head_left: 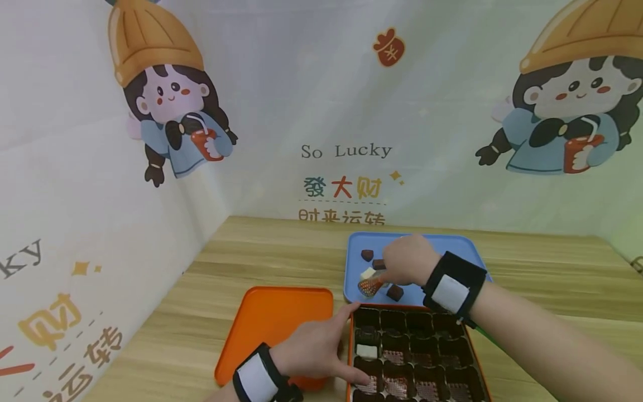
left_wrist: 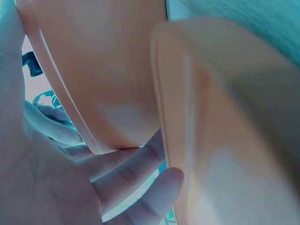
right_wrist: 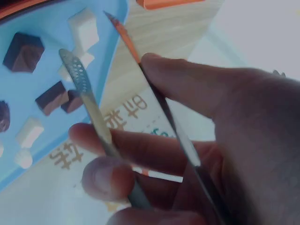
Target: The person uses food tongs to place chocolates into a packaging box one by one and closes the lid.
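Left hand [head_left: 313,346]: thumb and forefinger spread wide, forearm barely in view at bottom. Right hand [head_left: 409,261]: fingers bent in a grip; bare forearm extends diagonally from lower right.

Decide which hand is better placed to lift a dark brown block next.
Likely the right hand: it holds metallic perforated-tipped tongs over the blue rectangular tray, near dark brown blocks. The left hand touches the orange-rimmed compartmented box.

Blue tray [head_left: 454,243], smooth plastic, soft sheen; orange tray [head_left: 281,318], smooth plastic, satin; compartment liner [head_left: 379,322], dark plastic, glossy; tongs [right_wrist: 97,112], metal-looking from here, perforated tip; tabletop [head_left: 281,245], wood-grained; backdrop [head_left: 281,84], printed cloth, matt; wrist straps [head_left: 469,272], matt cloth.
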A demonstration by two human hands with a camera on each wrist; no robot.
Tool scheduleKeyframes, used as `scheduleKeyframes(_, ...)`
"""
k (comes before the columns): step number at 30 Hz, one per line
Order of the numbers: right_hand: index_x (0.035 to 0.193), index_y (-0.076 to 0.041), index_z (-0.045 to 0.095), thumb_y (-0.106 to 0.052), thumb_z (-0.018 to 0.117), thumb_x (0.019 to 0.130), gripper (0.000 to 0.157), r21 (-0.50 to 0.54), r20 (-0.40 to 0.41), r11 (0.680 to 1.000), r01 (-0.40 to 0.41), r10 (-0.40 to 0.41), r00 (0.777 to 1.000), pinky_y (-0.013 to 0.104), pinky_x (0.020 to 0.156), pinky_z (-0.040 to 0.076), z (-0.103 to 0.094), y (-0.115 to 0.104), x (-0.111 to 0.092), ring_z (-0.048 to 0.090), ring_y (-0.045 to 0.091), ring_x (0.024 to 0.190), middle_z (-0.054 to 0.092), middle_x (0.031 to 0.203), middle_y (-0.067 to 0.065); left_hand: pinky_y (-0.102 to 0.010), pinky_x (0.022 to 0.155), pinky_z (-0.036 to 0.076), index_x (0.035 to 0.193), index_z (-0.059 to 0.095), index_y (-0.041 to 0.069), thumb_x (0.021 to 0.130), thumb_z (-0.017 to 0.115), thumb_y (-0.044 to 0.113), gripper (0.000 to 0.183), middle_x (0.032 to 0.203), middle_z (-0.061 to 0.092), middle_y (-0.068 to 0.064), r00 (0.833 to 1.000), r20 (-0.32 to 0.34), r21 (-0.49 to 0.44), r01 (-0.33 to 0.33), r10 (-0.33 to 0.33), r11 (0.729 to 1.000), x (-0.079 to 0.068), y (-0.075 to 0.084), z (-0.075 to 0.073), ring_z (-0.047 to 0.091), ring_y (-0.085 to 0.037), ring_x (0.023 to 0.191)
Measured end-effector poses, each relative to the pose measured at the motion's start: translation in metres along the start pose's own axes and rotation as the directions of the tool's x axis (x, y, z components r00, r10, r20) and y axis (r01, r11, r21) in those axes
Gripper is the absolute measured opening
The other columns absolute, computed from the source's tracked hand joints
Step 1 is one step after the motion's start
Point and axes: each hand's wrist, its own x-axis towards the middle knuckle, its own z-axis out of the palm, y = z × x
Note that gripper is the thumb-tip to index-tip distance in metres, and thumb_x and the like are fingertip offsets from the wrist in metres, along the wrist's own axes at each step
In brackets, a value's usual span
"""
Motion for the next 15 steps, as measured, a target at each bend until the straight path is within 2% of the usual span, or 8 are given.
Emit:
scheduleKeyframes(5,0.050,-0.019,0.047,-0.045,0.060,0.082,0.043,-0.052,-0.005,0.999,-0.005,0.005,1.000,0.025,0.044,0.022,0.002,-0.013,0.008,0.032,0.010,0.044,0.029,0.048,-0.005,-0.028,0.037,0.020,0.146,0.009,0.024,0.071,0.064,0.061,0.100,0.049,0.036,0.006,1.000,0.002,-0.015,-0.007,0.007,1.000,-0.001,-0.001,0.002,0.031,-0.014,0.036)
scheduleKeyframes(10,0.053,-0.017,0.052,-0.037,0.065,0.078,0.035,-0.095,-0.016,0.995,-0.025,0.023,1.000,0.024,0.045,0.032,0.003,-0.019,0.013,0.040,0.009,0.046,0.040,0.049,-0.005,-0.029,0.037,0.021,0.146,0.007,0.026,0.071,0.064,0.061,0.100,0.049,0.037,0.005,1.000,0.003,-0.017,-0.009,0.009,1.000,0.000,-0.001,0.003,0.032,-0.015,0.037)
scheduleKeyframes(15,0.054,-0.016,0.053,-0.040,0.069,0.075,0.036,-0.103,-0.102,0.994,0.033,-0.043,0.994,0.024,0.046,0.036,0.005,-0.016,0.013,0.042,0.009,0.047,0.041,0.049,-0.005,-0.028,0.037,0.020,0.146,0.007,0.026,0.072,0.064,0.060,0.100,0.049,0.037,0.005,1.000,0.006,-0.017,-0.003,0.003,1.000,-0.002,-0.002,0.001,0.031,-0.015,0.036)
